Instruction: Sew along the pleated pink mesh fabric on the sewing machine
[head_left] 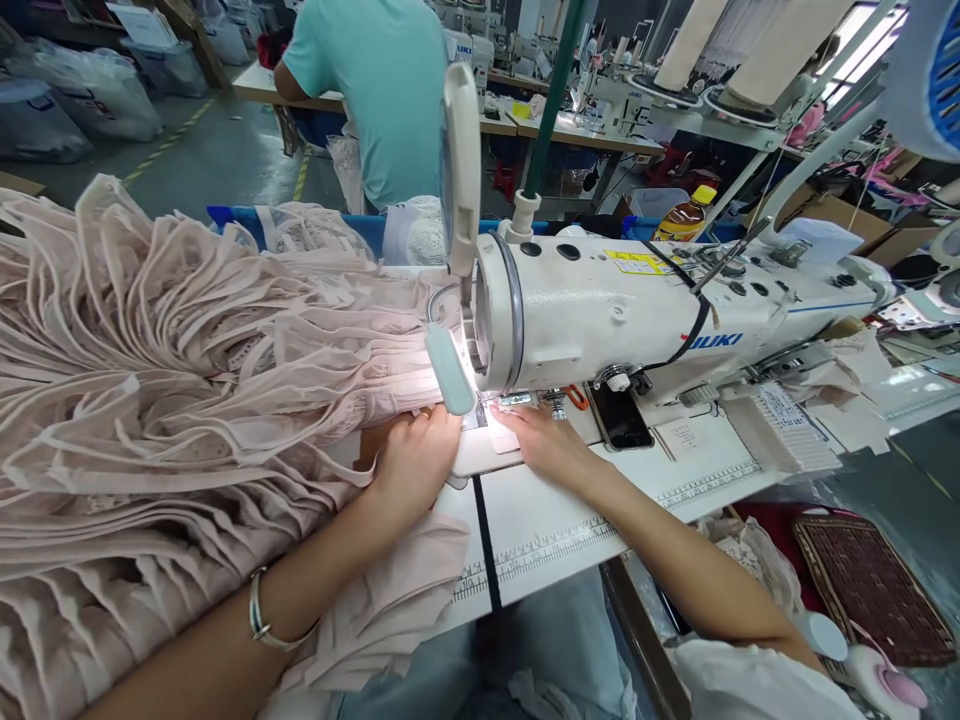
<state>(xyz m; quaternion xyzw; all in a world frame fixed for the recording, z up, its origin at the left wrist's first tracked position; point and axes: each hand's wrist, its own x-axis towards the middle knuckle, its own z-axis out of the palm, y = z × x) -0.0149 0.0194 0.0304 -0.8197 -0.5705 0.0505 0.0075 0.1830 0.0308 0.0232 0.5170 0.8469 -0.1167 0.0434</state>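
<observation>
Work piece: small pale pink fabric piece (504, 440), lying flat on the machine bed (480, 462), just in front of the stitching area of the sewing machine (592, 300). Larger fabric heap (187, 400) fills the left of the tabletop (559, 535), in many loose folds.

Handling (judged): light, limp, probably smooth and a little stretchy; apt to slide or pucker if pulled. Not fragile, though sheer parts of the heap could snag. Best hold: flat fingertips on the outer edges, pressing rather than pinching, clear of the needle zone.

Grip state: right grip (546, 442) has its fingers stretched forward, tips resting on or right beside the small piece; whether the thumb pinches from below cannot be told. Left grip (420, 455) is bent, knuckles up, at the heap's near right edge; how far it closes, and on what, cannot be told.

Hidden or unclear: left fingertips pass behind the pale green plate (450, 370). Needle point not made out; lamp glare (420, 372) washes out the nearby cloth. Heap is cut off by the left frame edge, so its full extent is unknown.
</observation>
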